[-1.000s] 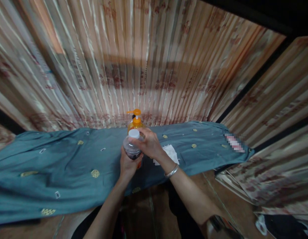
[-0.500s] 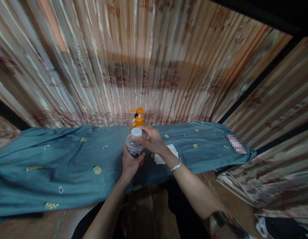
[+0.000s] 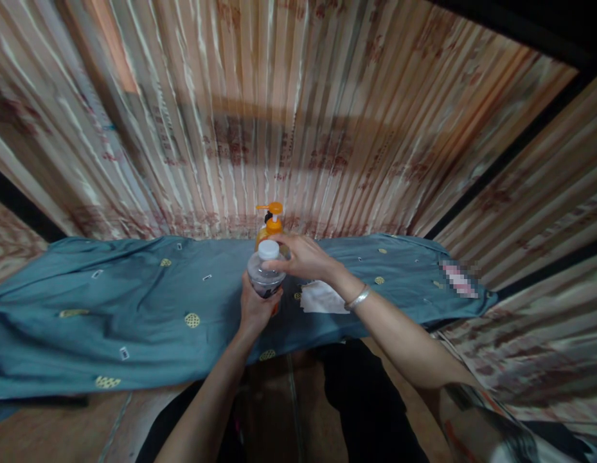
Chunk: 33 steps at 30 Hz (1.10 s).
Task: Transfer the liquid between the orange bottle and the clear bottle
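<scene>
A clear plastic bottle [image 3: 265,275] with a white cap [image 3: 268,250] stands upright in front of me. My left hand [image 3: 258,305] is closed around its body from below and the left. At the top, my right hand [image 3: 302,256] comes in from the right, its thumb and forefinger pinching the white cap. Just behind is an orange pump bottle [image 3: 275,226], its lower part hidden by the clear bottle and my hand. A white paper tissue [image 3: 324,299] lies under my right wrist.
Everything stands on a long surface under a teal patterned cloth [image 3: 148,296]. A pleated curtain [image 3: 259,141] hangs right behind it, with dark frame bars [image 3: 500,154] at the sides. A blurred-out pink item [image 3: 458,279] lies at the right end.
My right wrist and forearm have swung outward to the right, the fingers still at the cap. The view has shifted slightly; my left hand keeps its hold on the bottle.
</scene>
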Tool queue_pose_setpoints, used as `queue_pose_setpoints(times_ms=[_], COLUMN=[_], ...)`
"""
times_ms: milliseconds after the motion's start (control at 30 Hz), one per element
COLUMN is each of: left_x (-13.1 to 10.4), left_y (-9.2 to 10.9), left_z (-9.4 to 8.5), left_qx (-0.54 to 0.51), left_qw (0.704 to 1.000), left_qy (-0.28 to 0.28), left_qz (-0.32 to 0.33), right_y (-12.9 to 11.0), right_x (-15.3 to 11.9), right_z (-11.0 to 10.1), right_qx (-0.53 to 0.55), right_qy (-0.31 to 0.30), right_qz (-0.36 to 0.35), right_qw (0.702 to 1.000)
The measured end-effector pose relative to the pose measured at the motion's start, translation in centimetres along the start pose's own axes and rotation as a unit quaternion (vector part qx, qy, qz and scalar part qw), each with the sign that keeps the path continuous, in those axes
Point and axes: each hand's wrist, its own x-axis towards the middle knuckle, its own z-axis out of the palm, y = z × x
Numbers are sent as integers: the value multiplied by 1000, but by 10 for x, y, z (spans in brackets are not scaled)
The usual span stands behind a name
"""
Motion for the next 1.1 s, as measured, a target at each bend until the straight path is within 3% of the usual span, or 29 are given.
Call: queue_pose_setpoints(times_ms=[100, 233, 467, 767, 1100], left_x=[0, 0, 0, 0, 2], left_y=[1, 0, -2, 0, -7], left_z=[0, 1, 3, 3, 0], left_qx=[-6, -7, -10, -14, 6], left_qw=[1000, 1000, 1000, 1000, 1000], left_qy=[-1, 6, 10, 7, 2], left_qz=[4, 6, 8, 8, 6], right_y=[-17, -43, -74, -71, -84], right_x=[4, 15, 30, 46, 49], right_z=[-13, -25, -46, -48, -57], right_qx=[-164, -269, -319, -311, -311], right_qy=[2, -77, -203, -249, -315], right_qz=[-2, 45, 54, 12, -29], right_qw=[986, 959, 924, 917, 896])
